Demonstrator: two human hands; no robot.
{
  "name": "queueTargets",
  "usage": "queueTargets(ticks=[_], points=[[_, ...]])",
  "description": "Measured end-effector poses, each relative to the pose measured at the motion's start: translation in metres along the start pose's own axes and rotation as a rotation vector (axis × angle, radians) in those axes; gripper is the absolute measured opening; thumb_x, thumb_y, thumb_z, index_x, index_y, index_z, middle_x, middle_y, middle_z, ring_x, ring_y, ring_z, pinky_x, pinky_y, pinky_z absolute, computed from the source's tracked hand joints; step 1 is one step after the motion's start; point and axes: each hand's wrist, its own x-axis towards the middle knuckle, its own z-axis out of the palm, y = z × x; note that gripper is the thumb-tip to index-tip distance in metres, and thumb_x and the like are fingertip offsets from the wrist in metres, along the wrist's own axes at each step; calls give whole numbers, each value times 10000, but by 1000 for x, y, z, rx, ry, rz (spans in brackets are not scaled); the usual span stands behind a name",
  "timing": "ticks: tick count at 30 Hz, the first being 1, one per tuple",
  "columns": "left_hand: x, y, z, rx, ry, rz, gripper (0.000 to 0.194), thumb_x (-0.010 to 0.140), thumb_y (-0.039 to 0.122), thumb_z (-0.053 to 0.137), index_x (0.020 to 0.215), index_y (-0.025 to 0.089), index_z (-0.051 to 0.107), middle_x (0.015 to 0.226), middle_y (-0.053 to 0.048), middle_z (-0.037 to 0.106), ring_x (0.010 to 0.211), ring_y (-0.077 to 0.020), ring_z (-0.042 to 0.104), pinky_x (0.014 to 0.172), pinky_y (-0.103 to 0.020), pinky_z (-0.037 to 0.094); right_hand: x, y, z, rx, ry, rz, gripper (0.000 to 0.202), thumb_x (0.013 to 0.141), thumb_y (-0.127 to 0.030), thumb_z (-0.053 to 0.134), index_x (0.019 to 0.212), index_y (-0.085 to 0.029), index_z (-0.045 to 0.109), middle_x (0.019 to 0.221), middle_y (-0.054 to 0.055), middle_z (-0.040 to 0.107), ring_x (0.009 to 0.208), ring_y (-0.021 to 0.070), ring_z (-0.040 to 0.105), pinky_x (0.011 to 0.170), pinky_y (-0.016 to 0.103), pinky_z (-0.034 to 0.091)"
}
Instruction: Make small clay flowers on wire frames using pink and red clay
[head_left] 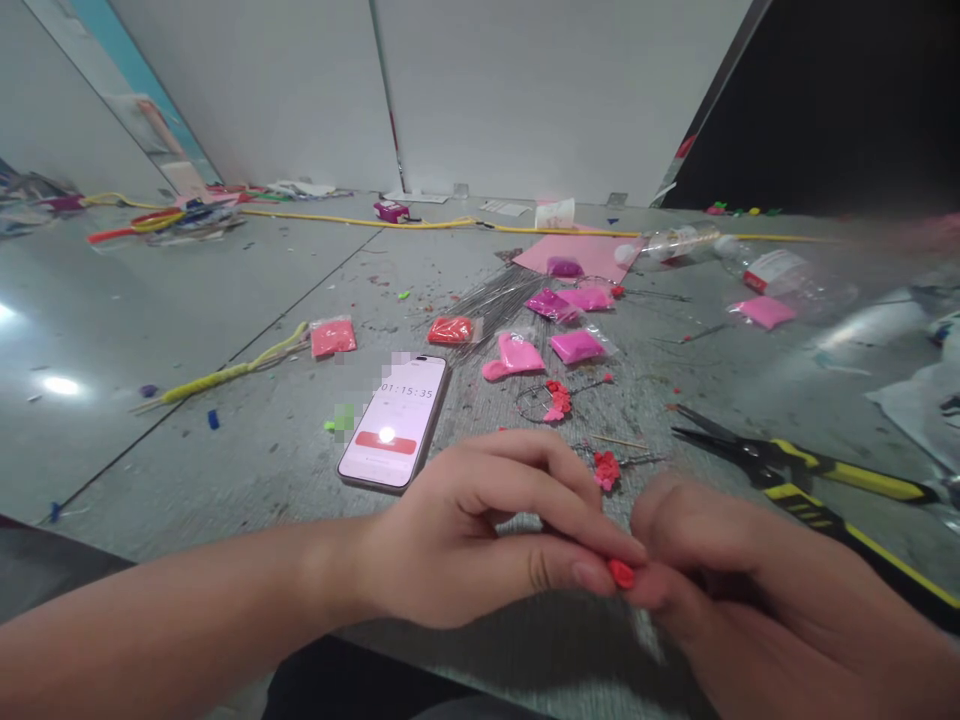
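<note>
Near the lower right of the frame, both hands [487, 540] [780, 590] are pinching a small red clay piece [621, 573] between their fingertips.

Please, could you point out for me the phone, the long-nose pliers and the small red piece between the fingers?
Phone [395, 415], head view, on its lit screen.
Long-nose pliers [855, 473], head view, on the upper yellow-and-black handle.
Small red piece [622, 573], head view, on its middle.
</note>
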Motion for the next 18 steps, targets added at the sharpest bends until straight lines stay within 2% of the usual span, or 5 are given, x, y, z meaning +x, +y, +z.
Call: queueTargets(ticks=[6, 9, 12, 15, 18], points=[[0, 0, -1, 34, -6, 17, 77, 867, 94, 794, 940, 67, 796, 858, -81, 667, 743, -89, 631, 676, -176, 546, 1, -3, 0, -43, 36, 1, 356, 1030, -464, 584, 745, -250, 573, 646, -54, 595, 563, 99, 562, 525, 215, 463], [2, 0, -8, 82, -42, 15, 64, 880, 93, 780, 942, 79, 783, 868, -76, 669, 772, -94, 642, 719, -182, 553, 7, -2, -2, -113, 63, -76, 410, 1035, -476, 568, 694, -249, 546, 581, -63, 546, 494, 90, 524, 467, 207, 429], [2, -4, -21, 210, -195, 12, 71, 920, 108, 737, 966, 76, 780, 900, -88, 669, 800, -107, 647, 767, -205, 555, 11, 1, -6, -216, 160, -148, 476, 1036, -520, 539, 647, -248, 503, 530, -68, 480, 435, 84, 474, 446, 214, 411], [0, -12, -32, 410, -404, -28, 163, 987, 125, 638, 1037, 87, 789, 973, -115, 673, 879, -138, 650, 818, -234, 542, 12, 5, -8, -251, 262, -103, 375, 1024, -462, 591, 713, -258, 547, 583, -73, 556, 472, 77, 511, 490, 203, 428], [-4, -22, -34, 605, -523, -113, 192, 997, 174, 635, 1069, 156, 813, 996, -98, 649, 912, -155, 618, 811, -243, 510, 14, 9, -7, -239, 274, -82, 345, 1009, -419, 631, 717, -250, 559, 607, -79, 585, 484, 59, 516, 485, 190, 408]])
